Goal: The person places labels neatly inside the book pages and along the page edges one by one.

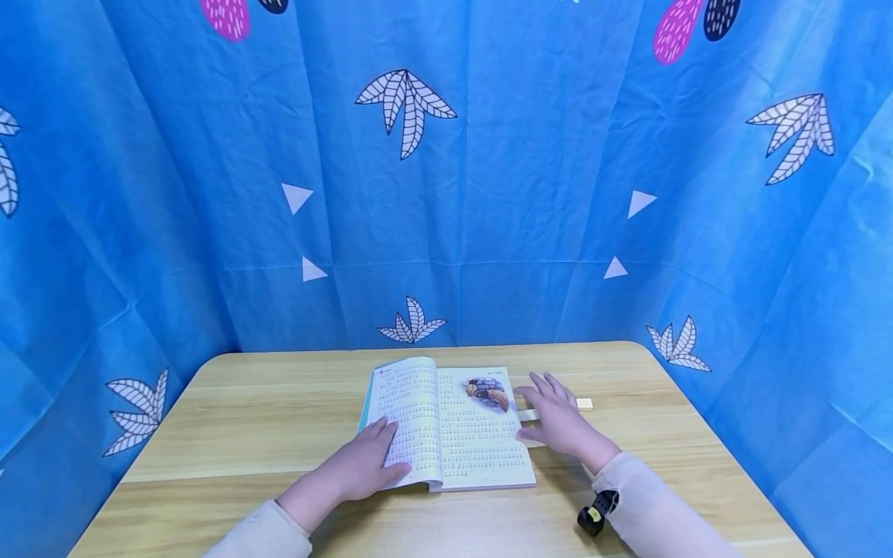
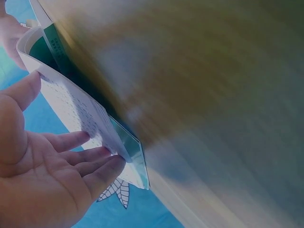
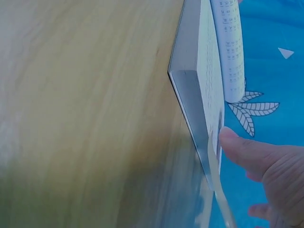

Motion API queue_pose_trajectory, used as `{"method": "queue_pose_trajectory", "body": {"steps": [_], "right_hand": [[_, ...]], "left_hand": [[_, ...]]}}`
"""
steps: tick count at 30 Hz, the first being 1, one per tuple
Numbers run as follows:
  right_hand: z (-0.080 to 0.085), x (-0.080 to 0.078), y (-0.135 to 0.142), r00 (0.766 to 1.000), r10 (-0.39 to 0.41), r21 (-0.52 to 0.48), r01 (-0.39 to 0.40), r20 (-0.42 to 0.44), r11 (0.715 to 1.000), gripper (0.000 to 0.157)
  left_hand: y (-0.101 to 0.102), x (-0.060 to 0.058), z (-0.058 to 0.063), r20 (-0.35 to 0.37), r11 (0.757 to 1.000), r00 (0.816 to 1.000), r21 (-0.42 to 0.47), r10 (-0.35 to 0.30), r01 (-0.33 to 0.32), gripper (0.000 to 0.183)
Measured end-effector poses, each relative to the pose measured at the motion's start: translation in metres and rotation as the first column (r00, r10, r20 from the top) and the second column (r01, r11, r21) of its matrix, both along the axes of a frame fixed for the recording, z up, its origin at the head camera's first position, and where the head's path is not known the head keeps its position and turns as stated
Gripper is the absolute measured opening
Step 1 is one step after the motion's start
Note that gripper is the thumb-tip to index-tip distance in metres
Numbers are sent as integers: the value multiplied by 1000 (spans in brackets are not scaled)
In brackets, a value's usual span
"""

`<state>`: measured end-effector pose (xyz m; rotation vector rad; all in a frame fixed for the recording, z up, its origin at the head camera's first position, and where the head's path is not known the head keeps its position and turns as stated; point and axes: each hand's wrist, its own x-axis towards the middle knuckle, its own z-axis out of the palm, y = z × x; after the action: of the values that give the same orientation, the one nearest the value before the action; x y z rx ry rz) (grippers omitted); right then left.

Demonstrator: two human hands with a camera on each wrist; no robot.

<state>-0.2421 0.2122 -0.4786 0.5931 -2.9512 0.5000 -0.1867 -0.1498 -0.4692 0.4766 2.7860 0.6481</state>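
An open book (image 1: 481, 442) with printed pages lies on the table, a small coloured picture high on its right page. My left hand (image 1: 363, 461) rests on the curved left page, fingers spread; in the left wrist view its fingertips (image 2: 116, 161) touch the paper near the outer edge. At the book's right edge is my right hand (image 1: 558, 418), fingers extended, thumb (image 3: 230, 135) at the page edge in the right wrist view. A pale narrow strip (image 1: 528, 415) runs out from the pages beneath this hand.
The wooden table (image 1: 265, 411) carries the book. A small pale piece (image 1: 584, 404) shows beyond the right hand. A black strap with a buckle (image 1: 596, 513) hangs at the right sleeve. Blue patterned curtain (image 1: 530, 194) encloses the back and sides.
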Motion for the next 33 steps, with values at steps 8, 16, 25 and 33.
{"method": "queue_pose_trajectory", "body": {"steps": [8, 16, 25, 33], "right_hand": [[-7, -5, 1, 999, -33, 60, 32, 25, 998, 91], [-7, -5, 4, 998, -28, 66, 24, 51, 998, 99], [-5, -1, 4, 998, -9, 73, 4, 67, 997, 99], [0, 4, 5, 996, 1, 75, -8, 90, 997, 100]], "left_hand": [[0, 0, 0, 2, 1000, 1000, -6, 1, -1, 82], [-1, 0, 0, -5, 1000, 1000, 1, -6, 6, 82], [-1, -1, -2, -1, 1000, 1000, -9, -8, 8, 82], [0, 0, 0, 7, 1000, 1000, -8, -6, 6, 82]]}}
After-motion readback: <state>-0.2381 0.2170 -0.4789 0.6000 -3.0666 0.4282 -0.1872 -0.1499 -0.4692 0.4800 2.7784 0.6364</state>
